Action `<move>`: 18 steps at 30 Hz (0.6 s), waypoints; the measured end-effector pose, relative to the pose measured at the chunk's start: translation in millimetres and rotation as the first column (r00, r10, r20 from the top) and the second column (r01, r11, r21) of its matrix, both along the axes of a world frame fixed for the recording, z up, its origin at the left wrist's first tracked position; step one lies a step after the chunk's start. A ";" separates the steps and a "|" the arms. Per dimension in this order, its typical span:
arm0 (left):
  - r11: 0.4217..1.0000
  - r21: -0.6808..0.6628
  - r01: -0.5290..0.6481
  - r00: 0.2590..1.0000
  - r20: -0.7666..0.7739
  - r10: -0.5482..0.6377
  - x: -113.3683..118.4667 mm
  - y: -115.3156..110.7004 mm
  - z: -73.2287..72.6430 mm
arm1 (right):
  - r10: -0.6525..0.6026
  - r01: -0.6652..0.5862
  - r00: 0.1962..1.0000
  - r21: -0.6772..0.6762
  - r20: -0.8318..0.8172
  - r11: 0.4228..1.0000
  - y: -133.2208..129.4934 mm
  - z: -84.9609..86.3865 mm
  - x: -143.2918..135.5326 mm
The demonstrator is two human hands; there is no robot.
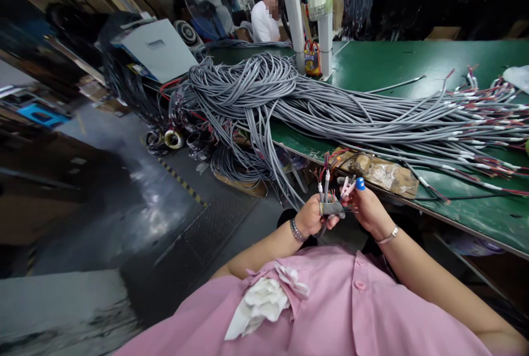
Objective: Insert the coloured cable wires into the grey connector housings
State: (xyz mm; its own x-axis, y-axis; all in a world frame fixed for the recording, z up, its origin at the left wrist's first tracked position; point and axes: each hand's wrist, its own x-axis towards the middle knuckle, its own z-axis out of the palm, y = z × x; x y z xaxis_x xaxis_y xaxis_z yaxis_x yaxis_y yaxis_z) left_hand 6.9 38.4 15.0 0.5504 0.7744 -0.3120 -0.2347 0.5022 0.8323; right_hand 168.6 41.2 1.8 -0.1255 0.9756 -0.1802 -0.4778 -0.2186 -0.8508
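Near the table's front edge, my left hand is closed around grey cables, whose stripped ends show thin red and dark wires pointing up. Grey covering wraps some of its fingers. Just to the right, my right hand is closed on a small pale pink clip-like tool, and a blue cover sits on its thumb. Fine wire ends lie between the two hands. A large bundle of grey cables stretches across the green table, with white-banded, stripped ends at the right.
A taped brown cardboard piece lies at the table edge beyond my hands. White posts rise from the table. A person in a white shirt sits behind it. A grey-white box stands at the left, and cable coils hang below.
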 end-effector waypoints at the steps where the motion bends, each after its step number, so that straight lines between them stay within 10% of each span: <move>1: 1.000 -0.006 -0.009 1.000 0.011 0.009 0.5 0.4 -1.3 | 0.031 -0.033 0.997 -0.033 -0.067 0.999 1.7 1.4 -1.1; 10: 1.000 0.003 0.010 0.999 0.049 -0.010 -1.1 -1.0 -17.7 | -0.067 0.045 0.980 -0.118 -0.190 0.992 8.4 -0.8 -5.1; 18: 1.000 0.024 0.014 0.999 -0.037 -0.013 0.3 -7.3 -3.8 | 0.048 -0.080 0.967 -0.120 -0.249 0.990 2.1 0.3 -2.7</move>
